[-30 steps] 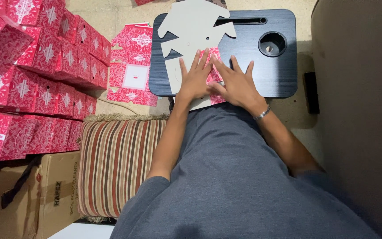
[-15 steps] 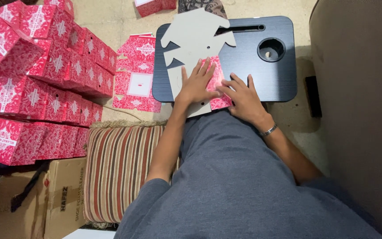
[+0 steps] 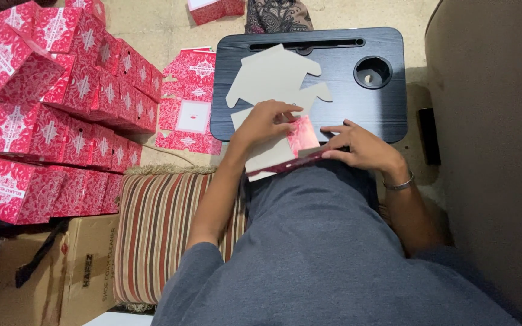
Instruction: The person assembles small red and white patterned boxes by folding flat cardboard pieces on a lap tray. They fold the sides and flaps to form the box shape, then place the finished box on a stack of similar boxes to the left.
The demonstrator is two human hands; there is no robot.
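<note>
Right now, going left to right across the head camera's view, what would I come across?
Stacked red patterned boxes → striped cushion → flat red box sheets on the floor → left hand → right hand → round cup recess in the black lap tray → brown sofa side.

Assembled red patterned boxes (image 3: pixel 61 108) are stacked at the floor's left edge, a striped cushion (image 3: pixel 164 235) and brown cartons (image 3: pixel 61 278) being placed below them.
</note>
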